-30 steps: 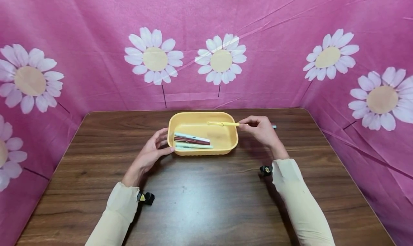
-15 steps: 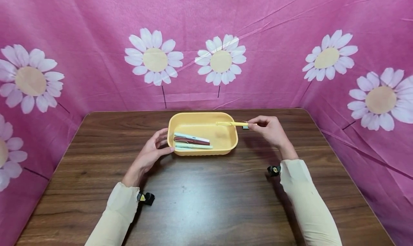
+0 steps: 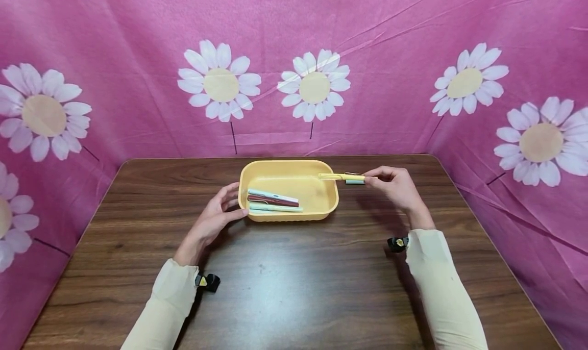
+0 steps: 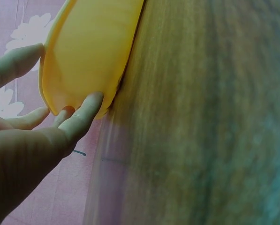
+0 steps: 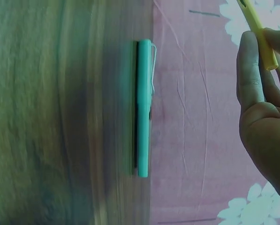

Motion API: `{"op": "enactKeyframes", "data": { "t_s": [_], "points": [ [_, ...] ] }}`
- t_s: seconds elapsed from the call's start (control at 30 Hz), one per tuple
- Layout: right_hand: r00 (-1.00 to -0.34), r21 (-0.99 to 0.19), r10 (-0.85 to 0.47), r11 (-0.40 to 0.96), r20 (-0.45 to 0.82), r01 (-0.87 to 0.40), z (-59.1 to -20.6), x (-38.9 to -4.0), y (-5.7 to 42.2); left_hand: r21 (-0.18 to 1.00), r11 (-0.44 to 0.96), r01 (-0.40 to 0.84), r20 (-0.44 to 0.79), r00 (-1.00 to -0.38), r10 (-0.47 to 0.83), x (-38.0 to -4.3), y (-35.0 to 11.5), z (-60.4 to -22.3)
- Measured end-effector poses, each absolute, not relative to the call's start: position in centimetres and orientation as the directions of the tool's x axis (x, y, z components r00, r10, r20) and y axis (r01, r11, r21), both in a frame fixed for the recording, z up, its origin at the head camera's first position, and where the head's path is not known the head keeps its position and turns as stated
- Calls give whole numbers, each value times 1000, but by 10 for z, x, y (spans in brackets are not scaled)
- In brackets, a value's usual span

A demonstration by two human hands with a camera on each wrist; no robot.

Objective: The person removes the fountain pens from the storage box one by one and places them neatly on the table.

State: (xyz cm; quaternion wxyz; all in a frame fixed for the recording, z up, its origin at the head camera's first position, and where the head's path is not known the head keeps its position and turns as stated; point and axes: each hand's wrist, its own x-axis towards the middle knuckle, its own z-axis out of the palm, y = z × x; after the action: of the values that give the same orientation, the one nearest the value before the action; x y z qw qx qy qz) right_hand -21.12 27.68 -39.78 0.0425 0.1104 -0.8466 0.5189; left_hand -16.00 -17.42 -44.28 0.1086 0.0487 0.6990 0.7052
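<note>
A yellow tray stands near the table's back edge. Inside, toward its left, lie a pale blue-white pen, a dark red pen and a mint green pen. My left hand touches the tray's left end with spread fingers; in the left wrist view the fingertips rest against its wall. Between thumb and fingers my right hand pinches the end of a yellow pen, whose clip end reaches over the tray's right rim. A teal pen lies on the table beneath it, partly hidden in the head view.
The brown wood-grain table ends at the back and sides against a pink cloth with large daisies. Black wrist devices sit at both cuffs.
My right hand has moved right with the yellow pen, drawing most of it out from above the tray. More of the teal pen's clip end shows now. The left hand and tray stay still.
</note>
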Motion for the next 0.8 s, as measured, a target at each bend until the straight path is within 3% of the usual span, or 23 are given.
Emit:
{"op": "enactKeyframes", "data": {
  "t_s": [0.37,0.8],
  "points": [
    [-982,-878,-112,442,150,-184,-401,-211,298,995,-6,-95,-91,-971,223,-160,-175,-444],
    [-992,-932,-86,343,91,-116,-413,-215,323,995,-5,-98,-94,-971,222,-161,-174,-444]
  ]
}}
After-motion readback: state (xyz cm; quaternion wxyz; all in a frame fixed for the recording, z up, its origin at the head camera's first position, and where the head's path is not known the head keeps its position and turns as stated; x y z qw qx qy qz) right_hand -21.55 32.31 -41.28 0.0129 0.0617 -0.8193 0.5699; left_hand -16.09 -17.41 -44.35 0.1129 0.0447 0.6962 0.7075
